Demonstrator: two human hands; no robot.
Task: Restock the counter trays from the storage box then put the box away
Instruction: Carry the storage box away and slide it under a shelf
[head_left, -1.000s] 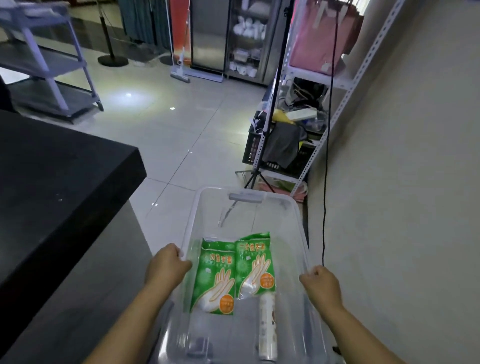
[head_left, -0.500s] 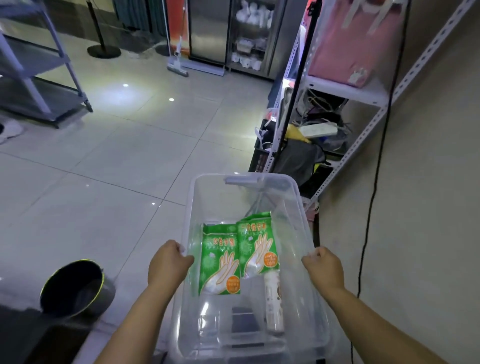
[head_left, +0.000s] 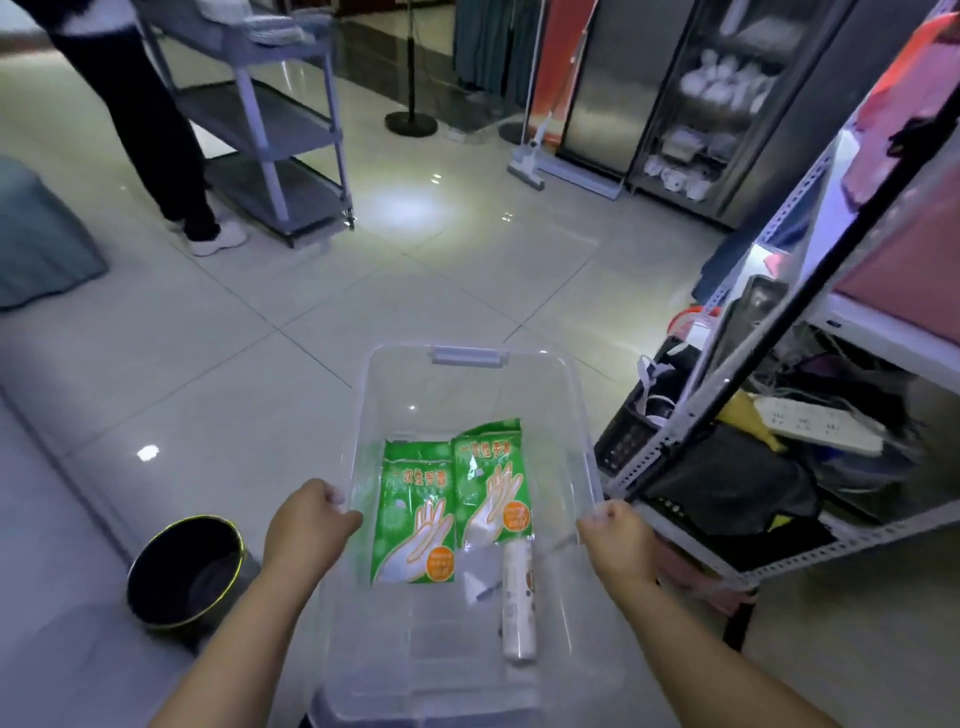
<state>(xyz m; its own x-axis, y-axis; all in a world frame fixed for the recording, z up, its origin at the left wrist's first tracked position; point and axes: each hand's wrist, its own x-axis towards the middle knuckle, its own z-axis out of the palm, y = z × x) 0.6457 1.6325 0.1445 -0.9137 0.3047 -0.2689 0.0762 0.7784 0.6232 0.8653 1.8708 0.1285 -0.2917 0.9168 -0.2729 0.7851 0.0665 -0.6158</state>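
I carry a clear plastic storage box (head_left: 470, 358) in front of me above the tiled floor. My left hand (head_left: 306, 525) grips its left rim and my right hand (head_left: 618, 535) grips its right rim. Inside the box lie two green glove packets (head_left: 415, 514) side by side and a white roll (head_left: 518, 597) to their right. A grey latch sits on the box's far edge.
A metal rack (head_left: 779, 415) with bags, a power strip and cables stands on the right, a black crate (head_left: 639, 421) beside it. A dark bucket (head_left: 187, 577) sits on the floor at lower left. A person's legs (head_left: 156, 140) and a grey cart (head_left: 275, 119) are far left.
The black counter on the left has dropped out of view and the view has swung left. The box stays held in both hands, its contents unmoved. A person's legs came into view.
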